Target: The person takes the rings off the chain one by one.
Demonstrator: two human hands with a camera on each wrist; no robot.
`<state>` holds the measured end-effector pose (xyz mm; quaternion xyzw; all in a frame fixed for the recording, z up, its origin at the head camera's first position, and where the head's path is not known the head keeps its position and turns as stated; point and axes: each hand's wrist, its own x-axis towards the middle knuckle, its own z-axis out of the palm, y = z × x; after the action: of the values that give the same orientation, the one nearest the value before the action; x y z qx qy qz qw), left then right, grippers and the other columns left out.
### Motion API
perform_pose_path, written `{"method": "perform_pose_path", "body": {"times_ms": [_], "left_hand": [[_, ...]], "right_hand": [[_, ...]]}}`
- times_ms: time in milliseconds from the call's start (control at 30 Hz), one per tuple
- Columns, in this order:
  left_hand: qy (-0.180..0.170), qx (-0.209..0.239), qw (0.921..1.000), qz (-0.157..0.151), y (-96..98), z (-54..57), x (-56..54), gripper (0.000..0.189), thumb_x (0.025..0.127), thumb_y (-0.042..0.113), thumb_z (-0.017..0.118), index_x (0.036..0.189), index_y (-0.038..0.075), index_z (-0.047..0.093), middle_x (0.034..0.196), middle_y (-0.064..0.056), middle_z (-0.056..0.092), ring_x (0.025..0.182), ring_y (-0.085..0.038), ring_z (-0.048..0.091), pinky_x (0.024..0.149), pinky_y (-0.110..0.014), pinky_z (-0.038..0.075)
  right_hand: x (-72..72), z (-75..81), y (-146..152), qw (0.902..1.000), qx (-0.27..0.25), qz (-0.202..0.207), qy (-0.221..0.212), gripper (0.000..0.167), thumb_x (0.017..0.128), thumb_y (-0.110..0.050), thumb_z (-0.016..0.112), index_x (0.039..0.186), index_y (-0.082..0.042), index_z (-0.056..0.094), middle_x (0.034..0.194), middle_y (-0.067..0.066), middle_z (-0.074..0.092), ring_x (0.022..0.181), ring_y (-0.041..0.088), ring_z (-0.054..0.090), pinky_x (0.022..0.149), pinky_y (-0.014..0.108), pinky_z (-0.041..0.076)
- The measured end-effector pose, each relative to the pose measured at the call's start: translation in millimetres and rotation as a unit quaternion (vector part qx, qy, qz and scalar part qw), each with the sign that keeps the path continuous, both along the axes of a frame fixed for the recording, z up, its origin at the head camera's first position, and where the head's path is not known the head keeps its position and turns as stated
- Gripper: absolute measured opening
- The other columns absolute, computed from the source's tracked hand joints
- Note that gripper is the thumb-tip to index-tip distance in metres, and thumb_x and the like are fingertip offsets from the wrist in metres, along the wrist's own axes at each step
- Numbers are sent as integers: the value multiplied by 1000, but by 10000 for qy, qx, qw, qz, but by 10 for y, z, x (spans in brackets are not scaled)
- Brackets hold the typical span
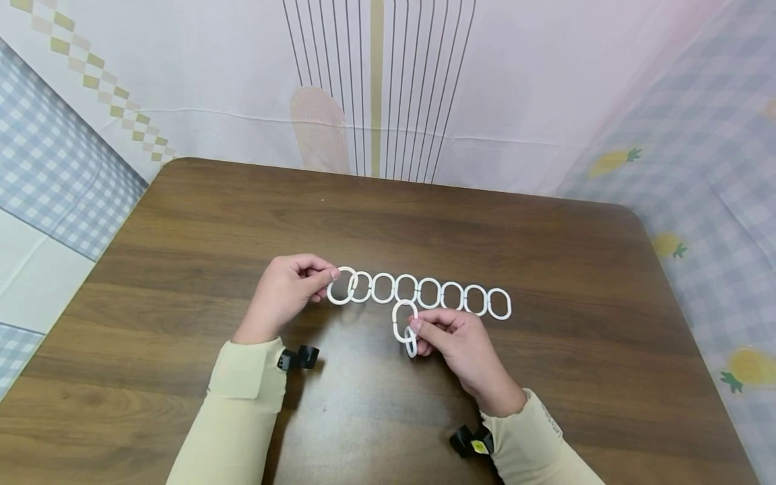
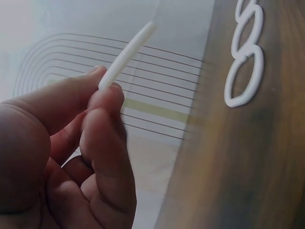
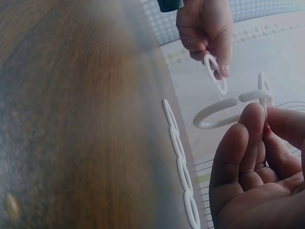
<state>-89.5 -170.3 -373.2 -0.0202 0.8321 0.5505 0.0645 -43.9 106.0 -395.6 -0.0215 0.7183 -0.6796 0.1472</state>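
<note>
My left hand (image 1: 285, 293) pinches a white plastic oval ring (image 2: 126, 56) between thumb and fingertips, holding it above the table. In the head view that ring overlaps the left end of a row of similar white rings (image 1: 429, 279) lying side by side on the table. Lower down, my right hand (image 1: 463, 343) pinches one of two linked white rings. One of this pair, the upper ring (image 1: 395, 323), has a small gap in its side, plain in the right wrist view. The other linked ring (image 1: 412, 351) is partly hidden by the right fingers.
The brown wooden table (image 1: 545, 256) has rounded far corners. Behind it hangs a pale patterned cloth (image 1: 515, 81), with checked cloth (image 1: 715, 168) at the sides. Black wrist cameras sit at both cuffs.
</note>
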Motion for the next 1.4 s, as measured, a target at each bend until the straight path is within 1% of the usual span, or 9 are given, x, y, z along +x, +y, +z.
{"method": "perform_pose_path", "body": {"times_ms": [167, 333, 433, 600, 800, 1033, 1400], "left_hand": [[0, 149, 9997, 211, -19, -96, -40, 14, 93, 15, 73, 95, 2, 75, 68, -4, 64, 59, -15, 59, 58, -31, 55], [-18, 83, 9993, 352, -42, -188, -64, 14, 93, 16, 73, 94, 3, 76, 66, -3, 63, 57, -13, 59, 56, -31, 54], [-67, 86, 9991, 399, -54, -234, -78, 14, 94, 16, 72, 95, 3, 76, 65, -4, 63, 56, -12, 58, 55, -29, 53], [-115, 142, 9991, 373, -70, -293, -99, 15, 95, 13, 70, 97, -2, 74, 65, -4, 63, 57, -11, 57, 55, -26, 51], [-305, 75, 9989, 354, -72, -321, -106, 14, 95, 8, 68, 101, -3, 73, 71, -3, 65, 61, -11, 58, 57, -25, 51], [-381, -203, 9990, 150, -88, -354, -103, 14, 94, 6, 67, 102, -6, 71, 74, -6, 66, 63, -11, 58, 60, -24, 51], [-573, -183, 9980, 213, -102, -371, -120, 18, 96, 9, 67, 105, -6, 71, 81, -9, 70, 66, -10, 62, 62, -22, 53]], "right_hand": [[2, 4, -4, 10000, -27, 2, -36, 18, 93, -4, 69, 97, 13, 70, 65, 0, 64, 59, 10, 59, 62, 24, 53], [3, 5, -1, 10000, -43, 12, -80, 18, 93, -5, 70, 98, 12, 70, 66, 1, 65, 60, 10, 59, 62, 24, 53], [1, 2, 2, 10000, -51, 34, -69, 18, 93, -6, 70, 98, 12, 70, 66, 1, 65, 60, 10, 60, 62, 24, 54], [2, 4, 1, 10000, -42, 43, -24, 18, 93, -6, 70, 97, 11, 70, 65, 1, 64, 59, 10, 59, 61, 24, 53], [3, 7, -2, 10000, -42, 33, -55, 18, 93, -6, 70, 98, 12, 70, 65, 1, 64, 60, 10, 59, 62, 24, 53], [5, 9, -8, 10000, -8, -6, -98, 17, 93, -5, 70, 97, 11, 70, 64, 1, 64, 59, 10, 59, 61, 24, 53], [3, 9, -10, 10000, -9, 20, -59, 17, 93, -5, 69, 97, 12, 70, 64, 1, 64, 59, 10, 59, 61, 23, 53]]}}
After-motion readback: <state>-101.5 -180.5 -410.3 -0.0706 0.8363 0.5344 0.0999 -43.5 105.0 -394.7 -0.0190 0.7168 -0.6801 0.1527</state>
